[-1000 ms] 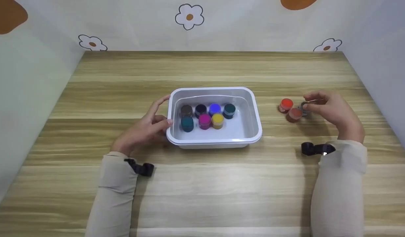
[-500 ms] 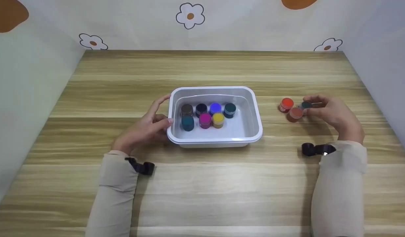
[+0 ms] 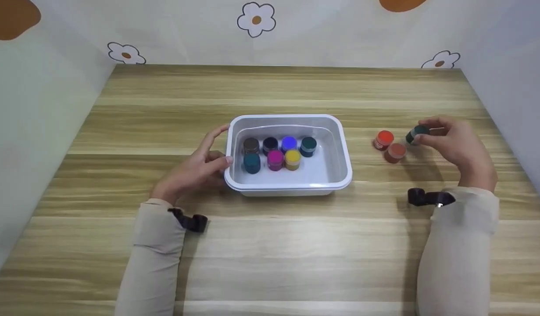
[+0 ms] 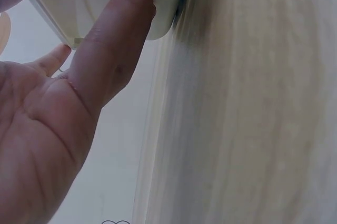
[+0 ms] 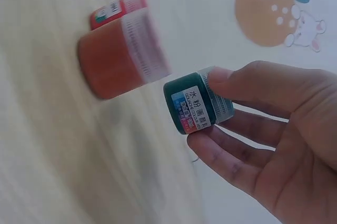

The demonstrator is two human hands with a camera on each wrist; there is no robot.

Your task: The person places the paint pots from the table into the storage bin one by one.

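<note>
On the head cam I see the person's L hand [image 3: 193,166] gripping the left end of the white plastic tub [image 3: 287,186], thumb at the rim, other fingers along the outside. I count 7 paint jars in the tub: brown jar [image 3: 252,145], black jar [image 3: 270,145], blue jar [image 3: 289,144] & deep green jar [image 3: 308,146] at the back, teal jar [image 3: 252,163], magenta jar [image 3: 275,159] & yellow jar [image 3: 292,159] in front. The R hand [image 3: 458,142], over on the right, has a dark green gouache jar [image 3: 417,134] pinched btwn thumb & fingers, tipped, well apart from the tub. Near it I see a bright red jar [image 3: 384,139] & a rusty red jar [image 3: 395,152] standing on the wood table [image 3: 296,250], just beside each other. On the L wrist cam I get a big palm w/ fingers on the tub's outer wall; can't see in the tub from here. On the R wrist cam I see the thumb on the green jar's clear lid & fingers on the other side, a narrow grip. Its label says "GOUACHE COLOUR". The 2 red jars are close by, & the back wall has an orange fruit print [image 5: 263,19] w/ a bunny [image 5: 310,29].
</note>
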